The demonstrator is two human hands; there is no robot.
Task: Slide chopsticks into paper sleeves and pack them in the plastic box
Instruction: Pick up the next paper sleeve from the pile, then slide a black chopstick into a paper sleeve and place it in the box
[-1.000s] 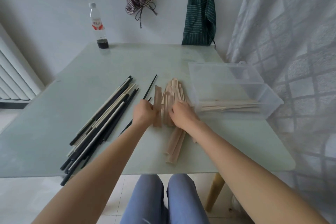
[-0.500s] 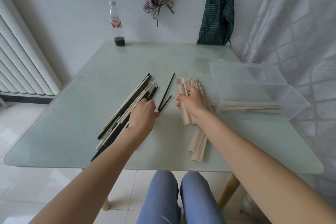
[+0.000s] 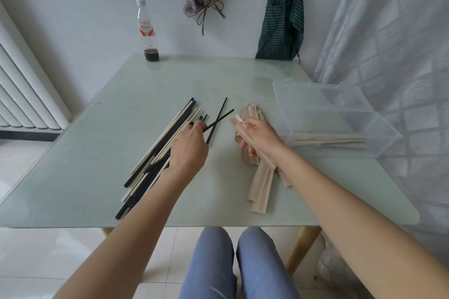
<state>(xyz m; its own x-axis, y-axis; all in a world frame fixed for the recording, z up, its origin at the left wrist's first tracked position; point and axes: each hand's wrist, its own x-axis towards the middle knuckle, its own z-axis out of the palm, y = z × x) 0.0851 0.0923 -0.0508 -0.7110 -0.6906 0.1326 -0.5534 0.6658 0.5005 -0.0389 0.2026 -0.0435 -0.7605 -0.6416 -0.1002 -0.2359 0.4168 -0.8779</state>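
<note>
**Two black chopsticks in one hand, a paper sleeve in the other**

The left hand (image 3: 188, 147) is over the middle of the glass tabletop (image 3: 109, 153). Its fingers are curled and pinch a pair of black chopsticks (image 3: 218, 120), which cross each other and point toward the far edge. The lower end of one stick seems to touch the glass, but this is hard to judge from the head view. Just to the left of this hand lies the pile of loose chopsticks (image 3: 160, 150), black and cream ones mixed, running diagonally toward the near left corner.

The right hand (image 3: 260, 137) grips one paper sleeve (image 3: 239, 121), with its open end sticking out above the thumb. Under this hand is the heap of empty paper sleeves (image 3: 260, 184), reaching toward the near edge.

The clear plastic box (image 3: 335, 116) stands at the right edge, lid open, with several sleeved chopsticks (image 3: 328, 139) lying flat inside. A plastic bottle (image 3: 147, 31) stands upright at the far edge.
</note>
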